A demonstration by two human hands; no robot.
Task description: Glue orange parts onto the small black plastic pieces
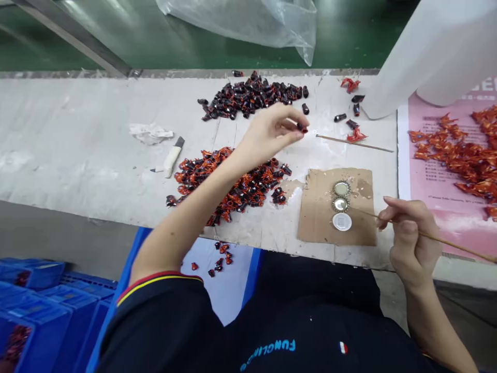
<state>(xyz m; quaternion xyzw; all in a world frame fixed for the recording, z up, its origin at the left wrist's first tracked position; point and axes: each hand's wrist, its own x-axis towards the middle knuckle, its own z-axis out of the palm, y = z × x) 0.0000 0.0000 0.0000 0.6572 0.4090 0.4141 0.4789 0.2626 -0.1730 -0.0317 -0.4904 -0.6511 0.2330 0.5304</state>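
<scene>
My left hand (274, 129) reaches over the table and pinches a small dark plastic piece (302, 128) between thumb and fingers. Behind it lies a heap of similar dark pieces (248, 96). Under my left forearm spreads a pile of red-and-black pieces (248, 189). My right hand (413, 238) is closed around a thin stick (438, 239), its tip pointing left over a cardboard square (316, 217). On the cardboard sit two bottle caps (341, 204) and a round white disc (342, 222). Another thin stick (355, 143) lies flat behind the cardboard.
Orange-red pieces (469, 155) cover a pink printed sheet (419, 184) at right, near white rolls (435, 57). A utility knife (173, 158) and crumpled tissue (150, 133) lie at left. Blue bins (50, 316) stand at lower left. A plastic bag (248, 20) hangs beyond the table.
</scene>
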